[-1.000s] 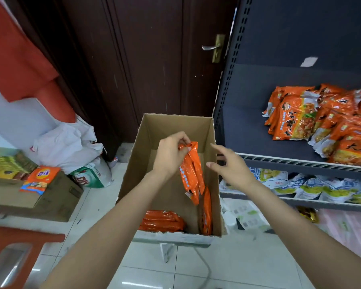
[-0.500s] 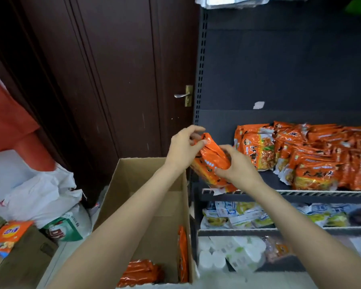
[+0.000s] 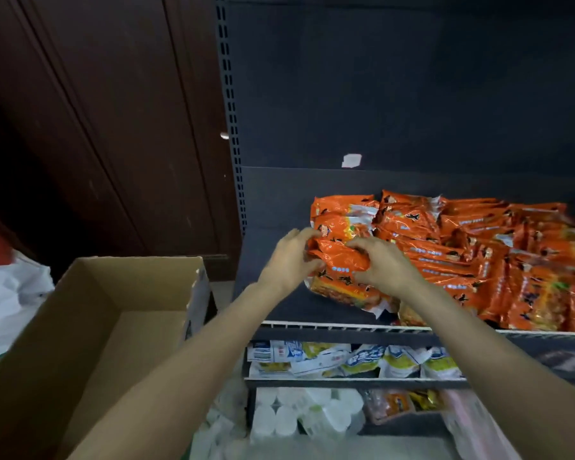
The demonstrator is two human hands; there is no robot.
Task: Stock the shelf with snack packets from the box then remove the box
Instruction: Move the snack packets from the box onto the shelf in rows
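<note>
Gripping from both sides, the left hand (image 3: 291,257) and right hand (image 3: 384,267) curl their fingers around a bundle of orange snack packets (image 3: 341,273) resting on the dark shelf (image 3: 279,307), touching the left edge of the stocked pile (image 3: 478,254). Just left of the shelf stands the open cardboard box (image 3: 90,327). White-and-yellow packets (image 3: 362,358) fill the shelf below.

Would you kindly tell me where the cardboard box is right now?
In the head view, the cardboard box sits lower left, open, just left of the shelf, under the left forearm.
</note>
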